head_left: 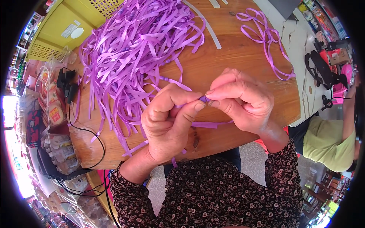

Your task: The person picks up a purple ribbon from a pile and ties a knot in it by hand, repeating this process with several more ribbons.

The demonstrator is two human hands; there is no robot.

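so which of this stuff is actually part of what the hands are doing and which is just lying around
In use:
left hand
right hand
purple bead
purple ribbon strip
heap of purple ribbons

Lying about:
looped purple ribbon
yellow basket
black cable
white strips
wooden table

The person's two forearms come in from the lower edge, each in a long sleeve of dark, near-black cloth printed all over with small pale pink flowers and tiny leaf sprigs. The left sleeve (131, 197) ends just behind the wrist with a loose, slightly ruffled cuff; the right sleeve (283, 171) ends the same way. The left hand (167, 125) and right hand (243, 100) are bare, with no rings, watch or gloves showing, and the fingernails are short and unpainted.
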